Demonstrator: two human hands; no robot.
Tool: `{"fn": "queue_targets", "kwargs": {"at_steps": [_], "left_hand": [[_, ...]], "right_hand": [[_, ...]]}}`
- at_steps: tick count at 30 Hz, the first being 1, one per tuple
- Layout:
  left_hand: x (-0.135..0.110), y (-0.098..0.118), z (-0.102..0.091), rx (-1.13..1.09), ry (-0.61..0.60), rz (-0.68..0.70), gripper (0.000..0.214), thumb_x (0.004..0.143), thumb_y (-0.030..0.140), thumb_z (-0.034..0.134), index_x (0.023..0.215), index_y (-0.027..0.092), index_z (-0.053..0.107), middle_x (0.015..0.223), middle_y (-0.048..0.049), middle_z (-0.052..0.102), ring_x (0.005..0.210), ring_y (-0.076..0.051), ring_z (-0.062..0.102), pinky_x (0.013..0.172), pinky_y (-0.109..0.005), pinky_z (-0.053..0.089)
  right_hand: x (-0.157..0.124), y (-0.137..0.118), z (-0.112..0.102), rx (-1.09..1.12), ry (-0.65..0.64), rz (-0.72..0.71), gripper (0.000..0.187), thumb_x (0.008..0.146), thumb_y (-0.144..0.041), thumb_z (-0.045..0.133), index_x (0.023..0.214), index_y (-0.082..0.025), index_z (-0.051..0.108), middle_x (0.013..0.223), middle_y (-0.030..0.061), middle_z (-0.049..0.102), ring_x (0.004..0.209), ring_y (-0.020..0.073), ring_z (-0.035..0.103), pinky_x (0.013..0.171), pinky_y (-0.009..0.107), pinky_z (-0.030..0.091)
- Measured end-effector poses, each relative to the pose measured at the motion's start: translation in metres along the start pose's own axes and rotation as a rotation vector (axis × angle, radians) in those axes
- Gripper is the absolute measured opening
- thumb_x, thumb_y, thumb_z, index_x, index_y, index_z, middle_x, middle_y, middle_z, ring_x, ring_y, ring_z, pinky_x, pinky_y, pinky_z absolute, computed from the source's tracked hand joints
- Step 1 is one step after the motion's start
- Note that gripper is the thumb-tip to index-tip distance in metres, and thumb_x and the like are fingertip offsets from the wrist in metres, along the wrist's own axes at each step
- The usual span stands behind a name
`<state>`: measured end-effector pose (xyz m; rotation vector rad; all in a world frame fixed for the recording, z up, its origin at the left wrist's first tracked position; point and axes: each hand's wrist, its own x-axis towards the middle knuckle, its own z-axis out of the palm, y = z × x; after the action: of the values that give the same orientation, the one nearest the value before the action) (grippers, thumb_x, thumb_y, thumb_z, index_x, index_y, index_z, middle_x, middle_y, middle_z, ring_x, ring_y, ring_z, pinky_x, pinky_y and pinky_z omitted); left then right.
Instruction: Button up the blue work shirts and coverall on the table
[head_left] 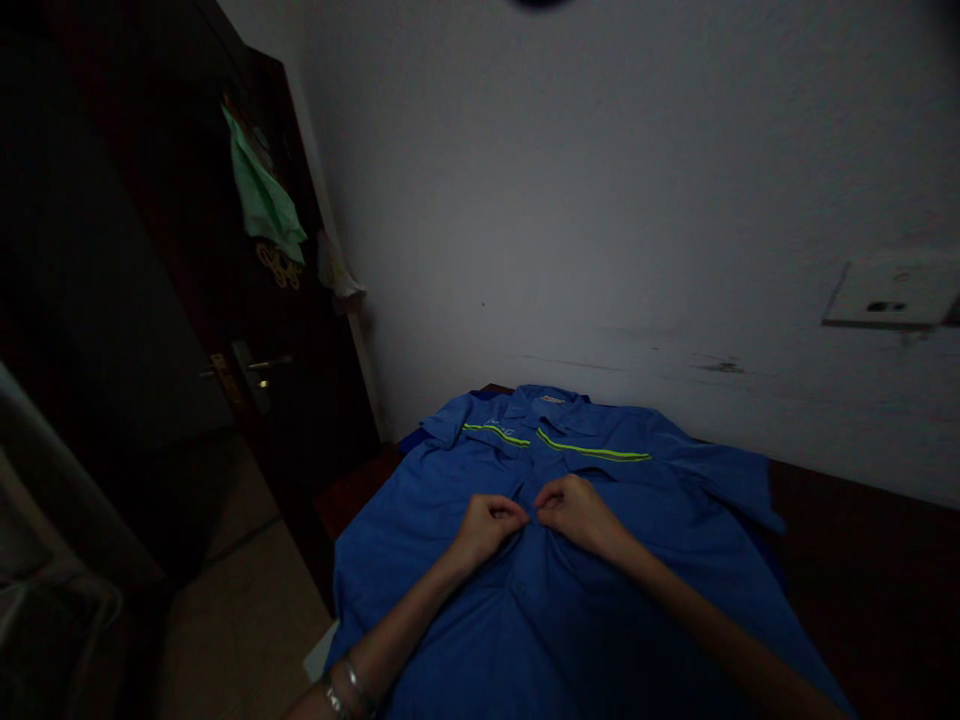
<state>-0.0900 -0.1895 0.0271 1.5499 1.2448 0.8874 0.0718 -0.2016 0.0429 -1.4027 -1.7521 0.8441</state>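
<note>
At the left of the frame there is a dark door [322,400], with a green cloth [262,195] hanging on it. More to the right, at the centre, the left hand [484,530] has its thumb and fingertips brought together, and it seems to pinch the front edge of the blue shirt [544,600]. The shirt lies spread on a dark table [847,560], from the centre down to the lower edge of the frame. Just beside, the right hand [574,510] also pinches at the front opening; whether a button is between the fingers is too small to tell. At the far right, a socket plate [889,290] is on the wall.

In my judgement, the two front edges could be joined unevenly, if the hands match a wrong button and hole; the dim light and the wrinkles could cause this. The collar points to the top of the frame, the front faces up, and the long axis runs almost vertically.
</note>
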Motion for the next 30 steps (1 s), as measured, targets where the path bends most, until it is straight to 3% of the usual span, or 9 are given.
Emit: {"fn": "queue_targets", "kwargs": {"at_steps": [5,9,13,17,20,23,26,30], "left_hand": [[0.001,0.002,-0.003,-0.04,-0.034,-0.06,0.018,0.056,0.027,0.065,0.063,0.01,0.064,0.044,0.0026,0.05,0.041,-0.006,0.039,0.042,-0.019,0.026],[0.006,0.002,-0.008,-0.125,-0.02,-0.067,0.018,0.056,0.025,0.065,0.065,0.009,0.063,0.047,0.002,0.051,0.041,-0.006,0.04,0.042,-0.018,0.028],[0.015,0.008,-0.018,-0.11,0.067,-0.026,0.021,0.059,0.028,0.063,0.069,0.009,0.061,0.045,0.0026,0.048,0.04,-0.006,0.039,0.041,-0.018,0.027],[0.013,0.021,-0.025,0.047,0.148,0.097,0.027,0.061,0.035,0.063,0.069,0.009,0.06,0.05,0.0016,0.051,0.044,-0.007,0.041,0.043,-0.019,0.03],[-0.002,0.035,-0.019,0.244,0.119,0.248,0.03,0.065,0.04,0.06,0.068,0.01,0.062,0.06,-0.0014,0.057,0.055,-0.01,0.047,0.051,-0.02,0.034],[-0.017,0.045,-0.008,0.388,-0.042,0.297,0.03,0.066,0.041,0.06,0.07,0.012,0.066,0.065,-0.0022,0.06,0.06,-0.011,0.049,0.054,-0.02,0.034],[-0.018,0.045,0.005,0.381,-0.105,0.27,0.026,0.064,0.037,0.062,0.072,0.012,0.067,0.067,-0.0029,0.061,0.061,-0.012,0.05,0.054,-0.021,0.035],[0.006,0.037,0.017,0.174,-0.085,0.121,0.022,0.06,0.03,0.063,0.069,0.011,0.067,0.063,-0.0029,0.062,0.057,-0.012,0.05,0.055,-0.022,0.036]], "right_hand": [[0.001,-0.007,-0.011,0.212,-0.018,0.108,0.015,0.059,-0.011,0.05,0.069,-0.011,0.061,0.052,0.0001,0.058,0.045,0.0094,0.051,0.043,0.018,0.037],[0.003,-0.008,-0.022,0.261,-0.005,0.085,0.013,0.059,-0.011,0.05,0.068,-0.012,0.058,0.049,-0.002,0.054,0.044,0.0086,0.05,0.044,0.017,0.037],[0.004,-0.008,-0.038,0.218,0.041,0.057,0.011,0.059,-0.012,0.052,0.067,-0.011,0.059,0.049,-0.0011,0.055,0.044,0.0088,0.049,0.043,0.018,0.037],[0.003,-0.008,-0.054,0.235,0.098,0.05,0.01,0.059,-0.016,0.056,0.067,-0.011,0.06,0.051,0.0001,0.057,0.045,0.0097,0.05,0.045,0.019,0.038],[0.002,-0.008,-0.064,0.242,0.148,0.041,0.012,0.059,-0.018,0.057,0.068,-0.011,0.061,0.053,0.0011,0.059,0.047,0.0106,0.052,0.046,0.02,0.038],[0.002,-0.006,-0.071,0.189,0.214,0.016,0.015,0.06,-0.021,0.058,0.07,-0.011,0.063,0.057,0.0025,0.061,0.051,0.012,0.054,0.048,0.021,0.039],[0.003,-0.003,-0.074,0.125,0.286,-0.005,0.016,0.061,-0.023,0.058,0.07,-0.012,0.064,0.063,0.004,0.063,0.057,0.0137,0.057,0.053,0.021,0.041],[0.005,0.006,-0.076,0.048,0.37,-0.047,0.019,0.066,-0.025,0.054,0.075,-0.013,0.065,0.069,0.005,0.064,0.063,0.0146,0.058,0.059,0.023,0.043]]}}
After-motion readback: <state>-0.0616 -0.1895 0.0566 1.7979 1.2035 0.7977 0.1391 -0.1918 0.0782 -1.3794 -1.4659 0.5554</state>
